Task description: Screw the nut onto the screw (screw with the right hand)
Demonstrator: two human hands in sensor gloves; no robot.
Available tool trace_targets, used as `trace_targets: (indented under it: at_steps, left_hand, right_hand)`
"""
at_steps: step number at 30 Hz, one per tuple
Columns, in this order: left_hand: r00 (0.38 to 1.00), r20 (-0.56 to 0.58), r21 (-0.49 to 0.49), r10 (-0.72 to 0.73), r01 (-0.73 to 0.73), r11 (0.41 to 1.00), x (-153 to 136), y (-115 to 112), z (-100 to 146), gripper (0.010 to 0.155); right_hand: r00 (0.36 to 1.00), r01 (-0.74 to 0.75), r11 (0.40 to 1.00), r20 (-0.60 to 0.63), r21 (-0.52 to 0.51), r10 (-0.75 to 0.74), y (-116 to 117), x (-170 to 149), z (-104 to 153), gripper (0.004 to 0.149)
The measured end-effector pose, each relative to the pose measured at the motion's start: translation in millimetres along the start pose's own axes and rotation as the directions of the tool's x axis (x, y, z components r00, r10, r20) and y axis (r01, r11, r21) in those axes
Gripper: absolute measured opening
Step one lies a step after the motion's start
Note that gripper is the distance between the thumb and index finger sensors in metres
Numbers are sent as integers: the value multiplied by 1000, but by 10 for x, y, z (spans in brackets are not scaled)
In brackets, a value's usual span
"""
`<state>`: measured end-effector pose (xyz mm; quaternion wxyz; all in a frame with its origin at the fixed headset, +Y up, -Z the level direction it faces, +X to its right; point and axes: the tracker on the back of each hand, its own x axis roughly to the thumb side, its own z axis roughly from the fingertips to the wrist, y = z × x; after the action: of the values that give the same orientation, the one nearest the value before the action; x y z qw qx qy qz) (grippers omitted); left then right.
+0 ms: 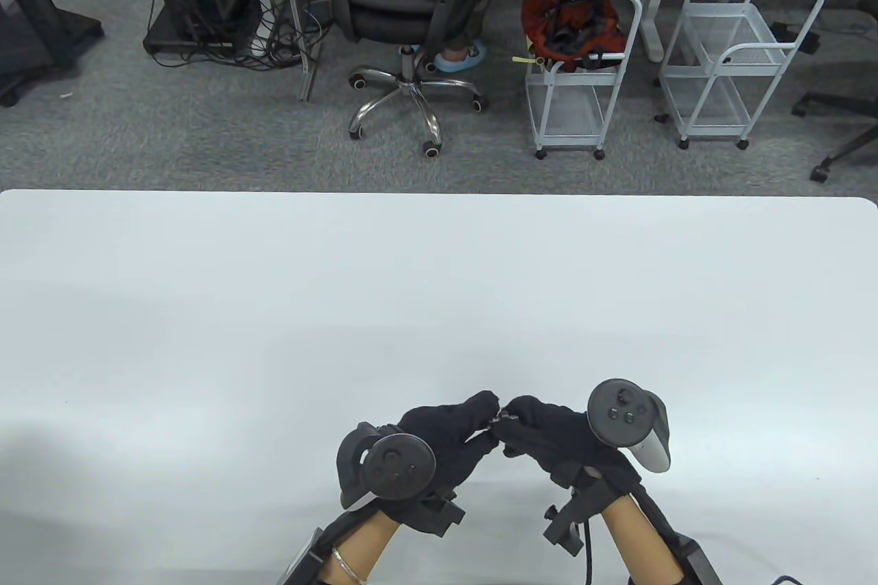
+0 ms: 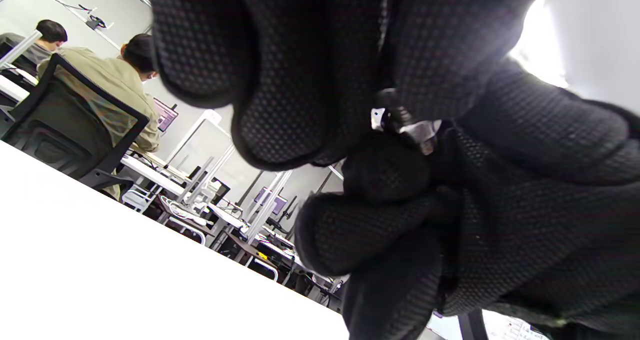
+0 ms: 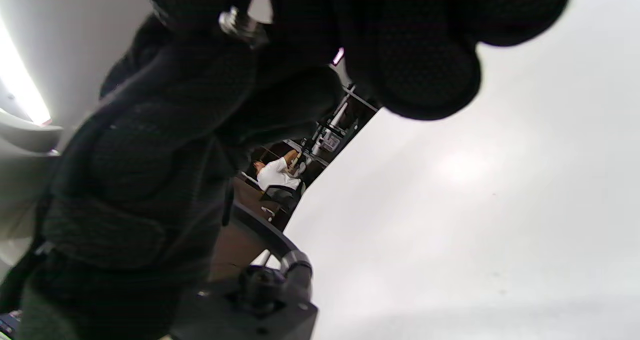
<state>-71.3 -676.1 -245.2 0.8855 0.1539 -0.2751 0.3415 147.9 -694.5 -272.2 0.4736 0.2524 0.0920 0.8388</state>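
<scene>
Both gloved hands meet low over the white table (image 1: pixel 439 283), near its front edge. My left hand (image 1: pixel 488 416) and my right hand (image 1: pixel 511 418) touch fingertip to fingertip and pinch small silver parts between them. The screw (image 1: pixel 496 419) shows as a glint at the left fingertips, the nut (image 1: pixel 504 415) at the right fingertips. In the left wrist view the metal (image 2: pixel 402 125) shows between the dark fingers (image 2: pixel 280 130). In the right wrist view a threaded silver piece (image 3: pixel 237 24) sits at the fingertips (image 3: pixel 420 75). Most of both parts is hidden by the gloves.
Beyond the table's far edge lies grey carpet with an office chair (image 1: pixel 405 2) and two white wire carts (image 1: pixel 583 77). People sit at desks in the background of the left wrist view (image 2: pixel 115 80).
</scene>
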Motion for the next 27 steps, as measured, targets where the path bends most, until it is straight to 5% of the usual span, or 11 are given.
trace_targets:
  at_steps: [3, 10, 14, 20, 24, 27]
  left_hand:
    - [1000, 23, -11, 9, -9, 1000, 11, -16, -6, 47]
    - [1000, 8, 7, -1, 1, 1000, 1, 4, 0, 46]
    - [1000, 23, -4, 14, -14, 1000, 22, -19, -4, 47]
    - [1000, 2, 4, -12, 12, 1000, 0, -4, 0, 46]
    - [1000, 13, -5, 9, -9, 1000, 9, -9, -6, 47]
    - [999, 1, -17, 38, -38, 999, -9, -9, -8, 47]
  right_hand:
    - [1000, -11, 983, 4, -183, 12, 9, -8, 8, 49]
    - [999, 39, 996, -17, 83, -38, 6, 8, -3, 51]
    - [1000, 21, 985, 8, -170, -19, 5, -1, 11, 49]
    - [999, 32, 997, -26, 74, -30, 5, 16, -3, 51]
    - [1000, 18, 989, 4, -145, -18, 13, -2, 2, 49]
    - [999, 33, 997, -11, -76, -34, 4, -3, 4, 51]
